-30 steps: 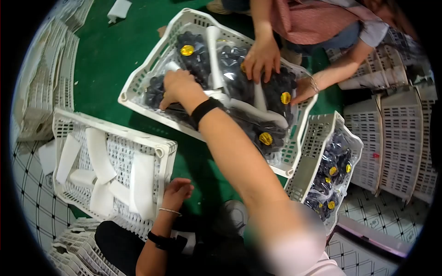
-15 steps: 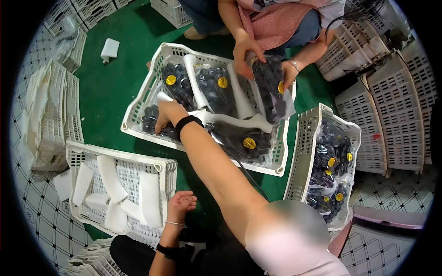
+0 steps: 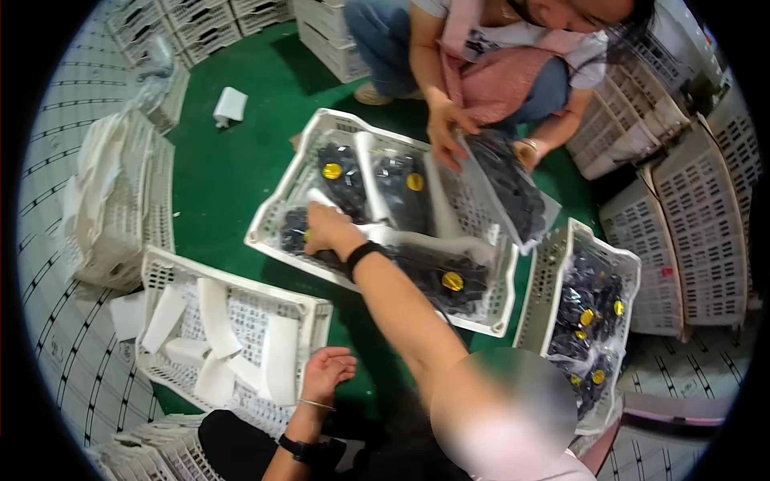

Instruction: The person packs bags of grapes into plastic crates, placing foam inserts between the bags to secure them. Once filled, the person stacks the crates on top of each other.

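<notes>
Right hand (image 3: 330,227): fingers bent downward over a clear plastic bag of dark, grape-like fruit (image 3: 295,228), which is set in the near-left corner of a large white perforated plastic crate (image 3: 507,303); fingertips hidden, so whether the bag is gripped cannot be told. A short white foam piece (image 3: 320,196) is seen just beside the knuckles.

Left hand (image 3: 329,369): fingers loosely curled, nothing held; it is raised just beside a second white plastic crate (image 3: 317,309), in which flat white foam pieces (image 3: 279,361) are scattered.

In the large crate, two more bags are laid along the far side and one along the near side, each marked with a round gold label (image 3: 452,280); they are parted by long white foam strips (image 3: 370,178).

Across it, a tilted bag of dark fruit (image 3: 507,184) is held up above the right end by a co-worker's two hands (image 3: 449,126).

To the right, a third white crate (image 3: 539,301) is filled with gold-labelled bags (image 3: 589,301). All three crates are stood on a green floor (image 3: 212,180)
</notes>
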Action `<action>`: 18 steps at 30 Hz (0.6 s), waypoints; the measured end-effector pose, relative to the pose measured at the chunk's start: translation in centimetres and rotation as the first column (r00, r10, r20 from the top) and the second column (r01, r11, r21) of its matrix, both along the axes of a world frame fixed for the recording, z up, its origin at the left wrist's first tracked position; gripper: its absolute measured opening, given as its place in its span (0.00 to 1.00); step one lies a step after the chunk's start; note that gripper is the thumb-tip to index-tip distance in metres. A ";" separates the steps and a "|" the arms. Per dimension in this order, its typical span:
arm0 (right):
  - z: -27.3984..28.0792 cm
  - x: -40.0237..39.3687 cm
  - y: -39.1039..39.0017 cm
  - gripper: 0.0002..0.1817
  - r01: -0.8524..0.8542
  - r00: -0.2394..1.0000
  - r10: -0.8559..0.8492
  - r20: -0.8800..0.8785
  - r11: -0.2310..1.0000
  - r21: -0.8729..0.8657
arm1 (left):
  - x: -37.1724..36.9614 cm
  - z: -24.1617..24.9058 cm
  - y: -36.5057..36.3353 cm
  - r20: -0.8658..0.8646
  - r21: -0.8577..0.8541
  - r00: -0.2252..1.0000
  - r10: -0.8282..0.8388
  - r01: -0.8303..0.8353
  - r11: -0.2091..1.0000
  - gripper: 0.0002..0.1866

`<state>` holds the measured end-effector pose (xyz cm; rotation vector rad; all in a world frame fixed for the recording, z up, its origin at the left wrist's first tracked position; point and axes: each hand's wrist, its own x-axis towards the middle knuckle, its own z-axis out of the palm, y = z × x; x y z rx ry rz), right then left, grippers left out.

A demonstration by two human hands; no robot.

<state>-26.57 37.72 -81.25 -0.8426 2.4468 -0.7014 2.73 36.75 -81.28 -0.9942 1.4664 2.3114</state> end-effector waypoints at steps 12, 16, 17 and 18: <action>9.0 0.9 7.3 0.42 0.223 0.971 -0.232 0.062 0.773 -0.594 | -0.7 7.3 -4.1 -0.362 0.030 0.889 0.282 -0.291 0.956 0.13; 16.8 4.8 9.1 0.37 0.212 0.975 -0.190 0.118 0.617 -0.758 | -1.7 10.0 -5.2 -0.522 -0.082 0.825 0.218 -0.302 0.950 0.25; 18.2 6.2 9.2 0.35 0.228 0.972 -0.197 0.131 0.629 -0.744 | -1.9 10.5 -5.4 -0.542 -0.108 0.819 0.188 -0.290 0.951 0.31; 19.2 7.5 9.1 0.34 0.239 0.970 -0.185 0.155 0.665 -0.708 | -2.1 11.1 -5.5 -0.554 -0.151 0.819 0.150 -0.276 0.949 0.39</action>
